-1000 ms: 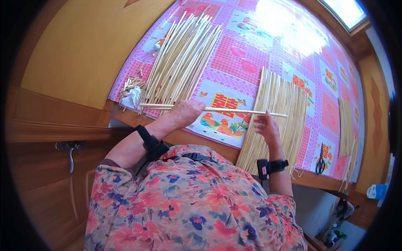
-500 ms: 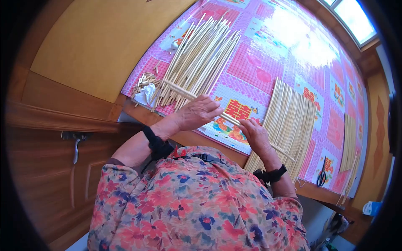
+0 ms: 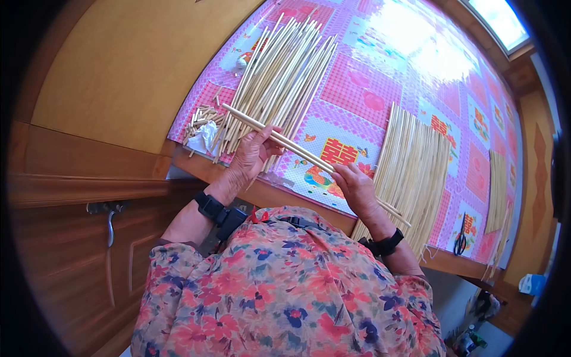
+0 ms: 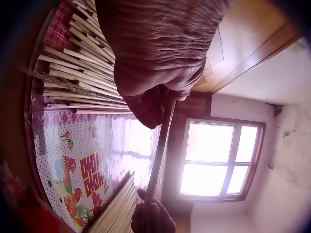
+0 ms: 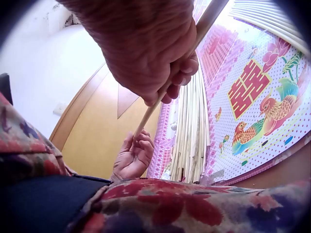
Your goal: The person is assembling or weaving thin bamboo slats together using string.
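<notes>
A pair of thin, pale reed sticks is held slantwise above the table's near edge, higher on the left. My left hand, turned partly palm up, pinches them between thumb and fingers towards their left end. Farther along, my right hand grips the sticks from above, fingers curled round them. In the right wrist view the stick passes under the right hand towards the left hand. Behind the left hand lies a loose heap of similar sticks.
A flat mat of sticks side by side lies right of centre, a narrower bundle farther right. Scissors lie between them. Short cut pieces and crumpled white paper lie left on the pink patterned tablecloth.
My right hand has moved left along the sticks and taken a grip. My left hand has turned over, palm up, towards their left end. The sticks now slant instead of lying nearly level.
</notes>
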Tool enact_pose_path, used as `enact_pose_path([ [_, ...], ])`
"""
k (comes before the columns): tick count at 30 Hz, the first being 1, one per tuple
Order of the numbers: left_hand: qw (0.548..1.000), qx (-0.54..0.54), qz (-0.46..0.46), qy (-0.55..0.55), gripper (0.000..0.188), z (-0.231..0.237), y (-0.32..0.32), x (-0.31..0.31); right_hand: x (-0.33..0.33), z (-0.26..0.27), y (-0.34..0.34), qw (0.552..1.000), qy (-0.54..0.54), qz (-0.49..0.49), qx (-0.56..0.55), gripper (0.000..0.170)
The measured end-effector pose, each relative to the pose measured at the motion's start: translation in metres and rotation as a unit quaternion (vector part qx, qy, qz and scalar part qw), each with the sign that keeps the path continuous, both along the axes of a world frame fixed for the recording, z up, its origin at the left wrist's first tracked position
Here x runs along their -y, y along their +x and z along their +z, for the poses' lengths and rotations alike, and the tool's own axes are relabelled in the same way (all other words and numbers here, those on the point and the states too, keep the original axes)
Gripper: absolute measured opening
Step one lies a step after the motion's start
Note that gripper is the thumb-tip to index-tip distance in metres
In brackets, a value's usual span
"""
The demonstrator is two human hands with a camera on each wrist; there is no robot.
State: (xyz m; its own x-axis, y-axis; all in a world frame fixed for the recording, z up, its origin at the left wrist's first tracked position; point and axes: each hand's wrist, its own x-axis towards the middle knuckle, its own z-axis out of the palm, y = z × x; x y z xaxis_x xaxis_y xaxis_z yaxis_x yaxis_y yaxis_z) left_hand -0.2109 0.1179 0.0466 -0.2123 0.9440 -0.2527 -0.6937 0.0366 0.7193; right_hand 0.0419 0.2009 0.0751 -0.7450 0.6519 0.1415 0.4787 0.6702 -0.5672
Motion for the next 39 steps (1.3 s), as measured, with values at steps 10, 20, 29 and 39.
enact_pose_path([
  [10,1.000,0.001,0.020,-0.017,0.022,0.001,-0.006,-0.002,0.004,-0.008,-0.009,0.988,0.151,-0.023,0.017,0.027],
  [20,0.999,0.002,0.036,-0.002,0.018,0.010,-0.015,-0.007,-0.005,-0.003,-0.012,0.974,0.224,0.041,-0.004,0.036],
  [29,0.995,0.003,-0.068,0.077,0.039,0.047,-0.012,-0.017,-0.008,0.017,-0.018,0.883,-0.462,0.062,-0.051,0.035],
  [39,0.983,-0.016,-0.183,0.016,0.028,0.050,-0.019,-0.019,-0.005,0.024,-0.024,0.741,-0.665,0.015,-0.095,0.035],
])
